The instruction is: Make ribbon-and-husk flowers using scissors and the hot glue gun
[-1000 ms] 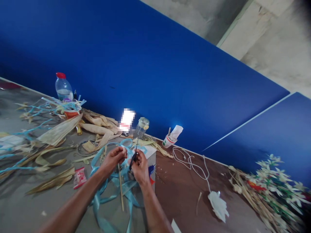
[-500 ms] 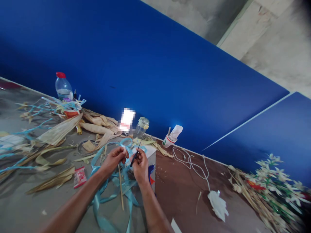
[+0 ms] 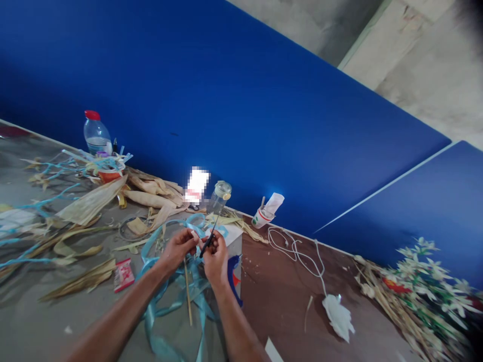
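Observation:
My left hand point(image 3: 183, 247) is closed in a pinch on a small pale piece point(image 3: 195, 236), which looks like husk. Dark-handled scissors point(image 3: 207, 245) are held in my right hand point(image 3: 216, 259), their thin blades pointing up and away. Both hands are close together, nearly touching, over a tangle of light blue ribbon point(image 3: 153, 322). Below my left hand a thin stick point(image 3: 188, 296) lies on the ribbon. A white sheet point(image 3: 234, 235) lies partly behind my right hand, and a dark blue object point(image 3: 234, 286) is beside my right wrist.
Dry husks point(image 3: 151, 198), a red-capped bottle point(image 3: 97, 136), a lit phone point(image 3: 197, 185) and a glass jar point(image 3: 219, 196) stand or lie along the blue partition point(image 3: 241, 110). Farther right are a cup point(image 3: 261, 218), a white cable point(image 3: 320, 274) and white flowers point(image 3: 433, 271).
My right hand has shifted slightly left, bringing the scissors closer to my left hand. More of the dark blue object shows beside my right wrist.

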Motion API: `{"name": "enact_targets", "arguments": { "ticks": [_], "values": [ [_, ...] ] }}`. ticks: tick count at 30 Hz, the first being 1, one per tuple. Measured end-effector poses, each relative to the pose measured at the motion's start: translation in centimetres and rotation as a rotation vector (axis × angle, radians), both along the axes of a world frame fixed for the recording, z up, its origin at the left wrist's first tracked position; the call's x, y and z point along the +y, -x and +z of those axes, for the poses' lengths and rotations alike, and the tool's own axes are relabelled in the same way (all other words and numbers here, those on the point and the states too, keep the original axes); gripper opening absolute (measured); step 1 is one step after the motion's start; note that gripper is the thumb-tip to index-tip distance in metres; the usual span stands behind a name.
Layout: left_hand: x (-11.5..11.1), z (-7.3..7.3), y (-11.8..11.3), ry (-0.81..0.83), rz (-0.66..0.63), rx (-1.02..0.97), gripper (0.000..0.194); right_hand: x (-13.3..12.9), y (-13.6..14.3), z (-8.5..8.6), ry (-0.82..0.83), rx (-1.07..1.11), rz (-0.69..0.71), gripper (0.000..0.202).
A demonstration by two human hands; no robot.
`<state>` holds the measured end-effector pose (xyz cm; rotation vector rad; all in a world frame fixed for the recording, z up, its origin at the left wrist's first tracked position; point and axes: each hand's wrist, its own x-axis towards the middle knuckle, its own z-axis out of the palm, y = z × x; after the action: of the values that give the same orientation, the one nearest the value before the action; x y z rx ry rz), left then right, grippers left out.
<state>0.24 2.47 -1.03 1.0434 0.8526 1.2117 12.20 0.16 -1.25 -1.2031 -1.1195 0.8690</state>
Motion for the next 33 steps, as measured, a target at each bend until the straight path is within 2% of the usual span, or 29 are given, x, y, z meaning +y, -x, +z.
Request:
{"name": "enact_targets", "arguments": {
  "ticks": [3,10,14,17,21,28,33],
  "values": [
    [-0.2,0.3,-0.1,0.025,-0.033,-0.034,0.034,0.0,-0.2,0.2,0.002,-0.021,-0.043,0.039],
    [-0.2,0.4,0.3,0.009,-0.104,0.070,0.028,0.2,-1.3,1.7,0.015,0.055,0.002,0.038],
    [-0.1,0.3,0.3,-0.027,-0.039,0.070,0.028,0.0,-0.9,1.7,0.019,0.035,0.045,0.041],
    [-0.1,0.4,0.3,-0.044,-0.019,0.071,0.028,-0.1,-0.5,1.4,-0.012,-0.002,0.005,0.037],
    [0.0,0.3,0.3,-0.064,-0.081,0.178,0.030,0.1,-0.8,1.3,-0.035,0.014,-0.066,0.037],
    [0.3,-0.6,0.2,-0.090,-0.166,0.333,0.032,0.3,-1.7,1.6,-0.013,0.081,-0.052,0.039],
    [0.0,-0.7,0.3,-0.177,-0.204,0.415,0.026,0.5,-2.0,1.7,-0.030,0.050,-0.060,0.039]
  ]
}}
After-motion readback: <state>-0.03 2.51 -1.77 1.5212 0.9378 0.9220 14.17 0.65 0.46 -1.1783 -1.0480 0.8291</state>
